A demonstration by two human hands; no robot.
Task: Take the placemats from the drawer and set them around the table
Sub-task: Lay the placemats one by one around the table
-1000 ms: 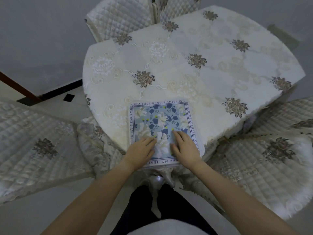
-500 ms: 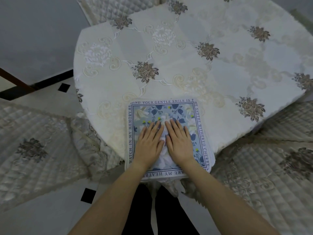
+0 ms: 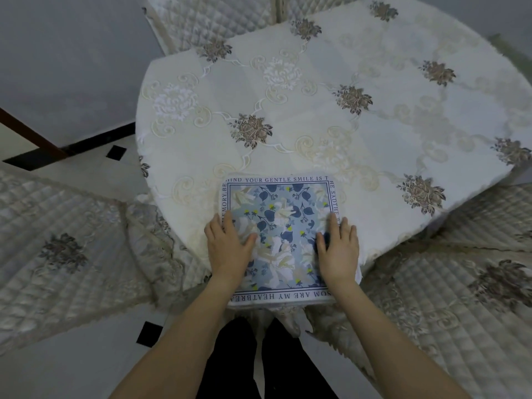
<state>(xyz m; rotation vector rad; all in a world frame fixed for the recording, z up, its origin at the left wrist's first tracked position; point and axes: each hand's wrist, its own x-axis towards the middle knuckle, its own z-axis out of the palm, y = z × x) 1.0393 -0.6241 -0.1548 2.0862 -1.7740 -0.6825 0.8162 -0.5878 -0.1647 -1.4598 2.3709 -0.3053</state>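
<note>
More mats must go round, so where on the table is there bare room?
The only mat lies at the near edge under both hands, left and right. The rest of the tablecloth shows bare: the far side by the far chair, the left edge and the right edge. Only the near edge is taken.

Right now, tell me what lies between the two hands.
In the head view, only the placemat's blue floral middle lies between the left hand and the right hand; both rest flat on it.
</note>
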